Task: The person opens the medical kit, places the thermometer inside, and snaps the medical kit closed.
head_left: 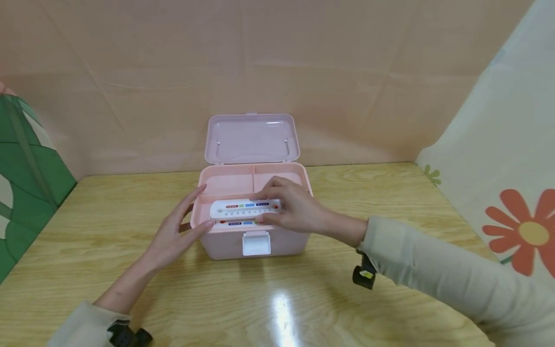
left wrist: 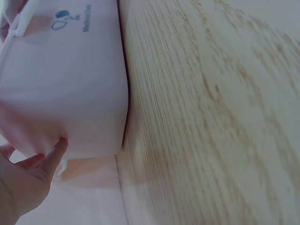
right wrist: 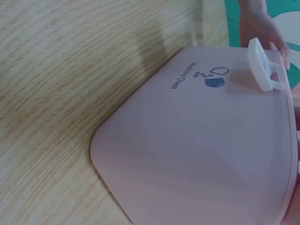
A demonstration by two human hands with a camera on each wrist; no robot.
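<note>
A pink medicine chest (head_left: 288,243) stands on the table with its lid (head_left: 251,140) raised and its white latch (head_left: 256,244) hanging at the front. My right hand (head_left: 299,205) pinches a white thermometer strip (head_left: 234,210), printed with a scale and coloured labels, over the front compartment of the top tray. Just below it shows a second, similar strip (head_left: 234,223), partly covered. My left hand (head_left: 175,233) is spread at the chest's left front corner, thumb at the front rim. In the left wrist view, its fingertips (left wrist: 60,145) touch the chest's side wall.
Two back compartments (head_left: 227,180) of the tray are split by a divider. A wood-grain table (head_left: 368,193) lies beneath, with a beige cloth (head_left: 173,86) hanging behind it. To the right hangs a white cloth with a red flower (head_left: 533,233); leafy green cloth (head_left: 26,159) is at left.
</note>
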